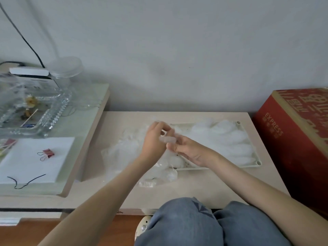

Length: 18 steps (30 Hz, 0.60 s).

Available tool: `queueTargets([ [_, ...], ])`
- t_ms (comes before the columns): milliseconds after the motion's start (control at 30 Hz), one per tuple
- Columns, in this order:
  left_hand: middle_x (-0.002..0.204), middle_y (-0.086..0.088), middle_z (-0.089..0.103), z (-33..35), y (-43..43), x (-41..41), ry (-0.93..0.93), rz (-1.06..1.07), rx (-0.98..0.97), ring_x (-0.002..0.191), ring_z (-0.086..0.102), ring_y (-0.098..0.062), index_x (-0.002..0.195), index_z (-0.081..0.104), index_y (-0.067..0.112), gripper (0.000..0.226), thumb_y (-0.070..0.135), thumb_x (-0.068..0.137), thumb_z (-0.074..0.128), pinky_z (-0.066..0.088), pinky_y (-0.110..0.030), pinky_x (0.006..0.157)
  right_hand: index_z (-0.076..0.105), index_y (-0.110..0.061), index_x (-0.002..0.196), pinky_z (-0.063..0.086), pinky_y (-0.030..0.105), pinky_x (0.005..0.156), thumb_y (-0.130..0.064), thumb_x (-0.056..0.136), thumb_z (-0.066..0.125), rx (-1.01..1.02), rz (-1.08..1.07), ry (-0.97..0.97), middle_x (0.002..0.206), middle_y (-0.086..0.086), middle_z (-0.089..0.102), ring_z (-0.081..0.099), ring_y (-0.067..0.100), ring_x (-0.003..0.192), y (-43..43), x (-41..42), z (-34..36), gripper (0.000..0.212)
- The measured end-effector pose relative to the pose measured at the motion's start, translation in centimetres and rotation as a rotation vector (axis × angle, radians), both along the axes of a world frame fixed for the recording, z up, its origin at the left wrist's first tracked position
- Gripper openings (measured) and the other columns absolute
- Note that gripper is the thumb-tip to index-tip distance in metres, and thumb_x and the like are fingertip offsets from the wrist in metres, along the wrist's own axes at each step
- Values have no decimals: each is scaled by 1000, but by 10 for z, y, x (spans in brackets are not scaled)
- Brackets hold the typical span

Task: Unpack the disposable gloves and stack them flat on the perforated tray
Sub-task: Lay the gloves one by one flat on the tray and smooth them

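- On the low beige table [204, 189] in front of my knees, the whole job is laid out.
- A red cardboard box [292, 132] stands just beside the table's right end.
- The perforated tray [258, 163] lies right of centre, with a pale heap of unpacked gloves [221, 139] covering most of it.
- Left of the tray lies loose clear plastic [124, 150]. I cannot tell whether it is gloves or wrappers.
- My left hand [154, 139] and right hand [188, 150] meet near the tray's left end, the fingers of both curled and pinching one folded glove [167, 139].
- That glove is small and translucent, held in the air. To do this well, I should draw its ends apart gently, shake out the folds, then lay it flat on the heap.
- The only writing I can read is "EXPRESS", in pale capitals on the box's side.
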<state>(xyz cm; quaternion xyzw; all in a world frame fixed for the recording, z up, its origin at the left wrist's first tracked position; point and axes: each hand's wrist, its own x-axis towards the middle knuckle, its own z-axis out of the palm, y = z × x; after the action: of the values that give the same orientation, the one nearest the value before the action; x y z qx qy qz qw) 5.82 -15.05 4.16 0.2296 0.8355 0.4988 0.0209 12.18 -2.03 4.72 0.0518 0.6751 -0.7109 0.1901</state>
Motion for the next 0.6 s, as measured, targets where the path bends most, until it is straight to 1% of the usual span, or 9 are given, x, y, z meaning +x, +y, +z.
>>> queueTargets([
  [33, 89, 12, 51, 7, 9, 3, -41, -48, 18, 83, 52, -6, 82, 58, 19, 9, 17, 91, 60, 39, -8, 67, 58, -36, 114, 34, 22, 109, -31, 81, 63, -51, -40, 17, 130, -22, 51, 42, 0, 130, 0, 0, 2, 33],
  [100, 92, 13, 54, 17, 22, 7, -148, -124, 58, 86, 54, -6, 82, 59, 26, 15, 18, 94, 55, 40, -9, 68, 59, -25, 120, 34, 33, 113, -22, 84, 67, -163, -167, 62, 134, -4, 56, 46, 16, 131, 8, -1, -2, 36],
  [200, 97, 12, 62, 20, 31, 5, -217, -194, 134, 91, 57, -5, 90, 65, 27, 22, 14, 98, 48, 40, -5, 74, 59, -6, 124, 47, 36, 102, -8, 92, 58, -285, -408, 109, 124, 14, 64, 60, 27, 116, 26, 3, -8, 31],
  [267, 113, 12, 60, 15, 37, 5, -135, -212, 122, 104, 55, -1, 108, 66, 21, 26, 7, 96, 48, 39, -5, 86, 61, -4, 119, 53, 31, 93, -3, 93, 55, -354, -558, 90, 111, 15, 69, 67, 25, 102, 41, 8, -7, 27],
  [333, 123, 12, 51, 6, 45, 2, -58, -151, 87, 118, 48, -6, 121, 60, 20, 34, 5, 93, 51, 37, -17, 101, 57, -2, 119, 55, 30, 89, 2, 94, 49, -439, -647, 75, 100, 13, 71, 70, 23, 92, 56, 14, -8, 27],
  [367, 128, 11, 47, 1, 48, 0, -87, -92, 73, 123, 45, -10, 128, 54, 20, 37, 9, 92, 54, 36, -25, 106, 56, -2, 118, 56, 30, 87, 6, 94, 44, -472, -680, 72, 95, 12, 72, 71, 22, 88, 62, 16, -9, 28],
  [433, 139, 5, 38, -8, 52, -3, -304, 30, 66, 130, 37, -15, 138, 42, 20, 50, 25, 92, 59, 34, -36, 110, 54, -3, 117, 56, 29, 86, 12, 93, 35, -551, -719, 75, 90, 10, 72, 71, 21, 86, 72, 20, -9, 35],
  [500, 145, 0, 36, -16, 60, -3, -489, 78, 116, 132, 37, -17, 142, 37, 17, 60, 37, 91, 60, 35, -38, 110, 53, -4, 119, 53, 29, 88, 14, 91, 30, -606, -728, 83, 89, 8, 72, 70, 19, 88, 86, 28, -11, 41],
  [600, 129, 1, 51, -25, 72, -1, -611, 38, 198, 118, 49, -16, 134, 45, 15, 50, 42, 94, 55, 42, -30, 97, 55, -5, 119, 51, 31, 92, 14, 90, 28, -636, -715, 77, 89, 8, 72, 70, 18, 89, 105, 40, -16, 45],
])
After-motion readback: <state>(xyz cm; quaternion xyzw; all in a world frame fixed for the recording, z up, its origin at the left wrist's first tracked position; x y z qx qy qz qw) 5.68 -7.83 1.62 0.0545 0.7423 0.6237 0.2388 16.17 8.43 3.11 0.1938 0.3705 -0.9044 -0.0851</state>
